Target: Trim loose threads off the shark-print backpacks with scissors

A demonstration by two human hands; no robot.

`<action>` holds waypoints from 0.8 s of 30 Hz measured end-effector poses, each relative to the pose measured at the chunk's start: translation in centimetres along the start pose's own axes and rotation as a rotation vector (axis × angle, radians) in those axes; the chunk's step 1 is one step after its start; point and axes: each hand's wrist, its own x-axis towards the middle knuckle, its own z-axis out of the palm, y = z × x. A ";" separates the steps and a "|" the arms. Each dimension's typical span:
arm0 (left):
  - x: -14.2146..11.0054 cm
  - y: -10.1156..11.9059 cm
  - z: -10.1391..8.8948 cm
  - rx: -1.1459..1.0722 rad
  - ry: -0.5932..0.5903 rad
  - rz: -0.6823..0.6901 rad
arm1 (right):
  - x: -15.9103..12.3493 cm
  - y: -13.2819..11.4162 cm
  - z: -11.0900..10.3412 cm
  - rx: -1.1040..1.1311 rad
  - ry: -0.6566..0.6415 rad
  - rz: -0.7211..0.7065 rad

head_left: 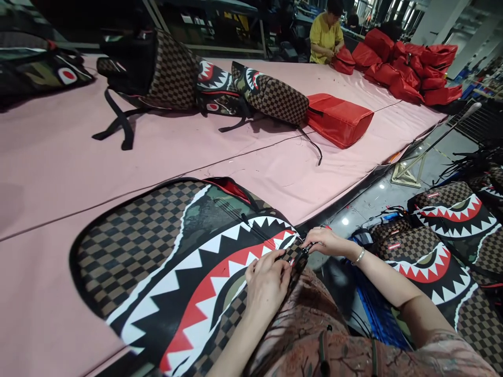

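A checkered backpack point(135, 251) with a red-and-white shark-mouth print lies on the pink-covered table in front of me, its near edge against my body. My left hand point(269, 277) rests on the bag near its right end, fingers curled and pressed together at the edge. On the far side of that same corner, my right hand point(320, 241) pinches a small dark piece at the bag's edge, too small to name surely. A partly open zip with red lining point(231, 188) shows along the bag's far side.
Across the pink table point(157, 152) lie more checkered bags point(275, 99) and a red pouch point(340, 118). A person in yellow point(326, 36) works by a red pile point(408, 65). Finished-looking backpacks point(424, 256) are heaped to my right, beside a metal stand point(408, 173).
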 end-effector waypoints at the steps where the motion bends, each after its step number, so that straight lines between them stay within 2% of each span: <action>1: 0.0 0.2 0.2 0.005 0.002 0.009 | 0.1 -0.1 -0.1 -0.006 -0.005 -0.001; 11: -0.8 -0.4 0.9 -0.168 0.026 -0.110 | 0.3 -0.2 -0.6 -0.010 -0.051 0.003; 15: -0.7 -0.4 0.9 -0.159 0.025 -0.101 | 0.9 -0.7 -0.7 -0.033 -0.097 -0.019; 18: -0.5 -0.2 0.8 -0.150 0.024 -0.083 | 1.4 -1.0 -0.3 -0.066 -0.147 -0.053; 24: -0.5 -0.4 0.4 -0.187 0.019 -0.130 | 2.2 -2.0 0.9 -0.089 -0.193 -0.116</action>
